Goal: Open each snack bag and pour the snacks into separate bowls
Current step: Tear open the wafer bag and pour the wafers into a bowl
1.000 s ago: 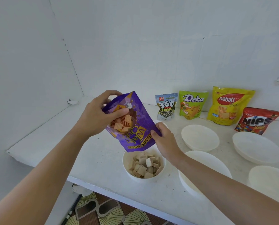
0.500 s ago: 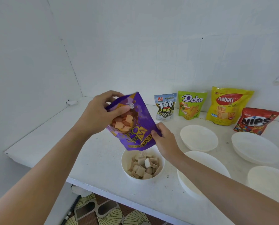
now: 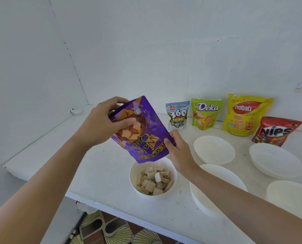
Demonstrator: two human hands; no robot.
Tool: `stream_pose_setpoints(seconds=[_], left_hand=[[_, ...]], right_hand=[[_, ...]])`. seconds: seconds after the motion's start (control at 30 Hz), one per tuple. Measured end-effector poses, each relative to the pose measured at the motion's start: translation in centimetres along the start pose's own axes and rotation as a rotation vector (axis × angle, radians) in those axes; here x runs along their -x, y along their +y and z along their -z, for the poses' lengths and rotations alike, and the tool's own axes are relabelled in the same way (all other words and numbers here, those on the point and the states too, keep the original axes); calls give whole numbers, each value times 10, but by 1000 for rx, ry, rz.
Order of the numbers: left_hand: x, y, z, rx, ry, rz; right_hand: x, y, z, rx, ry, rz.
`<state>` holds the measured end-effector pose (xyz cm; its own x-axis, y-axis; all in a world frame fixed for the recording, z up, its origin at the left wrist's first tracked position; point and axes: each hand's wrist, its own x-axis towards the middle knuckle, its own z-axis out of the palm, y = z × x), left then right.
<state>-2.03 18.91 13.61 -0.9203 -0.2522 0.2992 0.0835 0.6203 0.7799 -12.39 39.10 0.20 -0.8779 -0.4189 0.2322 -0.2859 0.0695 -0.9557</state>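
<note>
- Since half a second ago, little has shifted: I see the purple bag (image 3: 141,131) held upside down at much the same tilt over the small bowl (image 3: 152,178), with both hands where they were.
- Its printing reads inverted and its lower end hangs just above the bowl's far rim; I can't tell whether anything is falling out.
- My left hand (image 3: 102,124) grasps the bag's raised end, thumb across the printed front, fingers curled behind.
- My right hand (image 3: 179,150) pinches the bag's right edge lower down, thumb on the front.
- Pale square wafer pieces (image 3: 152,180) fill the small bowl to about half; it sits near the front edge of the white counter (image 3: 101,173).
- Just right of it, partly under my right forearm, lies a wide empty bowl (image 3: 217,189).
- Three more empty white bowls lie further right: one toward the back (image 3: 214,149), one beside it (image 3: 275,159), one at the frame's right edge (image 3: 291,194).
- Four unopened bags stand upright along the back wall: a small seed bag (image 3: 177,115), a green bag (image 3: 206,113), a yellow bag (image 3: 245,114) and a red bag (image 3: 275,131) slightly forward of the others.
- Below the counter edge I can see patterned flooring (image 3: 115,229).
</note>
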Motion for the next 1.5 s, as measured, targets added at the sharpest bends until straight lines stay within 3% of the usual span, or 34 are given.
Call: stream_pose_setpoints(seconds=[0.13, 0.33, 0.43, 0.6, 0.7, 0.97, 1.2, 1.4, 1.5], left_hand=[[1, -17, -7, -77, 36, -7], [5, -25, -6, 121, 186, 60], [10, -26, -8, 127, 150, 62], [13, -21, -13, -36, -77, 72], [10, -24, -15, -140, 22, -2], [17, -36, -27, 295, 163, 125], [28, -57, -43, 449, 336, 263], [32, -69, -30, 274, 373, 284], [28, -61, -15, 13, 405, 206]], right_hand=[[6, 14, -4, -61, -102, -111], [3, 15, 8, -437, -204, -187], [0, 17, 7, -390, -196, -183], [0, 23, 4, -259, -111, -165], [-2, 23, 4, -324, -67, -163], [-3, 13, 6, -629, -171, -369], [-1, 13, -3, -571, -86, -376], [-18, -5, -15, -244, 65, -263], [-27, -19, -22, -114, 71, -174]])
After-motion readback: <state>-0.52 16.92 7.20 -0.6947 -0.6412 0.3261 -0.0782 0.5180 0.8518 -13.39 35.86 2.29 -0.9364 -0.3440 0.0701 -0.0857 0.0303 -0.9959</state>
